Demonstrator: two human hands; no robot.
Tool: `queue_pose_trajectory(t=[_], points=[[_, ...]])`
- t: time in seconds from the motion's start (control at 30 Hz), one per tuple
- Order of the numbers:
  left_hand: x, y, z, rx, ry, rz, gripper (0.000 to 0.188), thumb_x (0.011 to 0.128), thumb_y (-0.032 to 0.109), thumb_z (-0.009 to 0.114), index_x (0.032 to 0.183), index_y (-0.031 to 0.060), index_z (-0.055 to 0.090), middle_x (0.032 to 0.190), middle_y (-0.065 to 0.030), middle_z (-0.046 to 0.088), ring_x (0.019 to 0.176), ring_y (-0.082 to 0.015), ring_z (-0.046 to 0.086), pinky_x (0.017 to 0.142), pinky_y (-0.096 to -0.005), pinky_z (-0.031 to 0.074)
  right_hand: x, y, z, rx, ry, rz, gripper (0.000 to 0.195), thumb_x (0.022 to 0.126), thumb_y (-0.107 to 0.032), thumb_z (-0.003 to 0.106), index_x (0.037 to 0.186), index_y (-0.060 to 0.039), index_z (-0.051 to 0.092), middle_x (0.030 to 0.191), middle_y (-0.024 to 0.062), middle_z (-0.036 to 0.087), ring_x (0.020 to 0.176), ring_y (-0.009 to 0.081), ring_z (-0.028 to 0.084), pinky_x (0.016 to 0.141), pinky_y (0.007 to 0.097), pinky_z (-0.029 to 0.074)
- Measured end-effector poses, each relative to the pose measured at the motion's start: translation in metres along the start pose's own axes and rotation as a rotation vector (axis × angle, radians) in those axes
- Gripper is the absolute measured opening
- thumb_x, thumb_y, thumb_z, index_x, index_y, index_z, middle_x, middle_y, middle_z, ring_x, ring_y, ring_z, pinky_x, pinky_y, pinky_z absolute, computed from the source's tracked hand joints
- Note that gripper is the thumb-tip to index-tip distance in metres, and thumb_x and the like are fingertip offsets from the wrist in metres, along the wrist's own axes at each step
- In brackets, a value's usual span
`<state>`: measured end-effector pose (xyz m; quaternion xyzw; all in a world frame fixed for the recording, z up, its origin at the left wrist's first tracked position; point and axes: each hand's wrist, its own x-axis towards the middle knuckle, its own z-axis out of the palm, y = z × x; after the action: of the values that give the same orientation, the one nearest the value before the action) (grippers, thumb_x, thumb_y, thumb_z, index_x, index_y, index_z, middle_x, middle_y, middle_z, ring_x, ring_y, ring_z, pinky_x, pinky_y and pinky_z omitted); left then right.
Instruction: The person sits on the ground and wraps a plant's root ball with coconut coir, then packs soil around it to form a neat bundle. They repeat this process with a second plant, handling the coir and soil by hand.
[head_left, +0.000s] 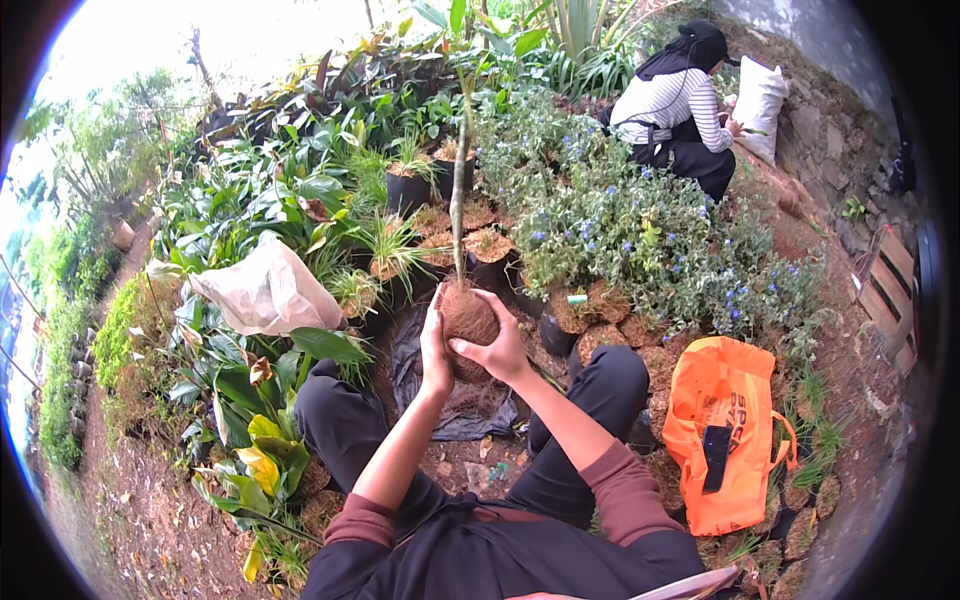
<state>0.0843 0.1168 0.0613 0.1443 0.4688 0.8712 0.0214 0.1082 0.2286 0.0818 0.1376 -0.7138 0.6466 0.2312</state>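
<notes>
Both my hands cup a round root ball wrapped in brown coir-like fibre, held up between my knees. My left hand presses flat along its left side. On the right side, my right hand wraps it, with the thumb across the front. A tall bare plant stem rises upright from the top of the ball. Below the hands a crumpled black plastic sheet lies on the soil, with loose brown fibre on it. The underside of the ball is partly hidden by my hands.
An orange bag with a phone on it lies at my right. A whitish cloth or sheet rests on leafy plants at left. Black-bagged pots stand ahead. Beyond blue-flowered plants, a person squats beside a white sack.
</notes>
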Motion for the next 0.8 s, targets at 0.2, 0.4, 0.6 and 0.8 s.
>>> queue_pose_trajectory(t=[0.2,0.4,0.6,0.8], points=[[0.000,0.001,-0.014,-0.359,0.092,-0.385,0.045,0.092,0.042,0.040,0.121,0.0095,0.051,0.118,-0.0091,0.057,0.107,-0.0220,0.055,0.094,-0.0371,0.043,-0.003,-0.013,0.016,-0.365,0.021,-0.139,0.066,0.067,-0.025,0.076,0.121,0.0006,0.047,0.108,0.0160,0.055,0.102,0.0292,0.055,0.090,0.0369,0.042],[-0.005,0.005,-0.046,-0.475,0.071,-0.362,0.050,0.092,0.040,0.036,0.129,0.0074,0.044,0.127,-0.0137,0.050,0.115,-0.0279,0.051,0.100,-0.0420,0.039,-0.002,-0.020,0.030,-0.573,-0.123,-0.093,0.068,0.075,-0.033,0.069,0.128,-0.0009,0.042,0.128,0.0204,0.043,0.120,0.0346,0.041,0.100,0.0406,0.035],[-0.008,-0.011,-0.067,-0.569,0.169,-0.288,0.048,0.092,0.042,0.037,0.127,0.0108,0.047,0.127,-0.0098,0.052,0.114,-0.0260,0.052,0.098,-0.0411,0.040,-0.012,-0.014,0.037,-0.900,-0.456,-0.434,0.062,0.089,-0.044,0.049,0.138,-0.0079,0.034,0.146,0.0168,0.026,0.134,0.0346,0.024,0.109,0.0491,0.016],[-0.014,0.003,-0.064,-0.507,0.206,-0.298,0.051,0.092,0.042,0.034,0.129,0.0089,0.046,0.127,-0.0097,0.052,0.114,-0.0255,0.052,0.099,-0.0416,0.040,-0.009,0.007,0.046,-0.566,-0.276,-0.284,0.083,0.079,-0.047,0.061,0.140,-0.0021,0.027,0.145,0.0225,0.022,0.134,0.0378,0.023,0.109,0.0493,0.018]])
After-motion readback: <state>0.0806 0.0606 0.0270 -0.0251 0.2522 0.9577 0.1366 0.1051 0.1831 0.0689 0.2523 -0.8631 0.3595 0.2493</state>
